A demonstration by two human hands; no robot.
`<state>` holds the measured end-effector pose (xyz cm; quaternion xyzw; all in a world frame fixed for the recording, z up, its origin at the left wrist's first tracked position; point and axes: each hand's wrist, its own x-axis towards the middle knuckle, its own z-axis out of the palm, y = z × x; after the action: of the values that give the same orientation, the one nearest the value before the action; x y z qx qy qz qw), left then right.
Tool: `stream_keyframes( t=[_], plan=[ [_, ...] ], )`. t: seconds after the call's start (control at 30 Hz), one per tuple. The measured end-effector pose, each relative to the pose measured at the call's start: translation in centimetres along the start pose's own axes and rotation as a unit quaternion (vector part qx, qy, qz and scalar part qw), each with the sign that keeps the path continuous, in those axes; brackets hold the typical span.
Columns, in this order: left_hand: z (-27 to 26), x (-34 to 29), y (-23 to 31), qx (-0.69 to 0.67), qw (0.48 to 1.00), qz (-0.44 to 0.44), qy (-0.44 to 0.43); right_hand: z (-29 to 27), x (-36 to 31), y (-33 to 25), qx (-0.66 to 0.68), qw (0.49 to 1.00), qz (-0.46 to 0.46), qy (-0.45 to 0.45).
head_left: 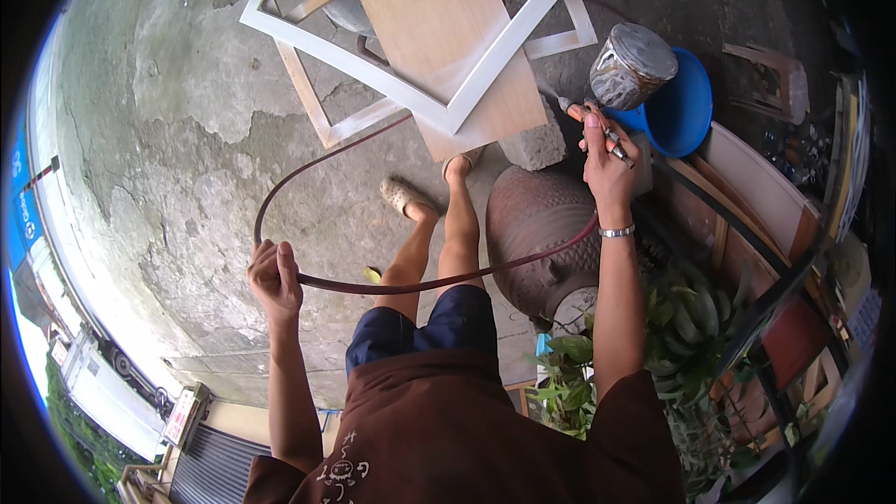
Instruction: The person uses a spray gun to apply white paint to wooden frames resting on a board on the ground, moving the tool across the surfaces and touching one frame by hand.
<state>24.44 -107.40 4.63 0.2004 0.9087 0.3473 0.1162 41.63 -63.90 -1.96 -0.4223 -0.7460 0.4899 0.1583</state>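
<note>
In my right hand (609, 168) is a copper-coloured spray gun (577, 112), my fingers wrapped round it. Its nozzle points toward the upper left, with a faint mist in front of it. My left hand (274, 278), out to the left, is closed round a dark red hose (411, 288). The hose sags across in front of my legs toward my right wrist. Ahead, a white frame (527, 37) lies with its corner over a plywood board (420, 0). Beneath them sits a second, partly whitened wooden frame (306, 98).
A concrete block (534, 147) is near the board's close end. Right of my legs lies a brown textured jar (537, 219). A paint-smeared can (633, 65) and blue bucket (686, 107) stand at the right, above leafy plants (686, 317) and stacked boards (761, 177).
</note>
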Motion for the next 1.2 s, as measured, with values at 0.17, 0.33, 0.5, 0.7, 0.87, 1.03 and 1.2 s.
stream_keyframes(
  t=[0.17, 0.33, 0.5, 0.7, 0.87, 1.03, 1.2],
  plan=[
    [1.5, 1.1, 2.2, 0.015, 1.000, -0.019, -0.008, -1.5, 8.2, 1.3, -0.022, 0.998, -0.015, 0.060],
    [3.4, 2.5, 3.6, 0.017, 0.999, -0.028, -0.017, -3.1, 15.7, 1.6, -0.053, 0.994, 0.019, 0.093],
    [5.6, 4.6, 5.6, 0.014, 0.999, -0.032, -0.018, -4.2, 21.6, 1.5, -0.041, 0.991, -0.001, 0.124],
    [7.3, 6.3, 7.2, 0.014, 0.999, -0.046, -0.024, -5.5, 27.5, 2.4, -0.016, 0.986, 0.010, 0.166],
    [8.0, 7.0, 7.5, 0.004, 0.998, -0.058, -0.023, -6.7, 29.8, 2.1, -0.045, 0.977, -0.024, 0.209],
    [7.3, 6.6, 6.2, -0.005, 0.998, -0.061, -0.006, -6.1, 26.6, 2.0, -0.036, 0.983, 0.019, 0.176],
    [5.4, 6.4, 5.1, -0.008, 0.999, -0.040, 0.022, -4.8, 19.3, 1.9, -0.038, 0.991, 0.057, 0.115]
  ],
)
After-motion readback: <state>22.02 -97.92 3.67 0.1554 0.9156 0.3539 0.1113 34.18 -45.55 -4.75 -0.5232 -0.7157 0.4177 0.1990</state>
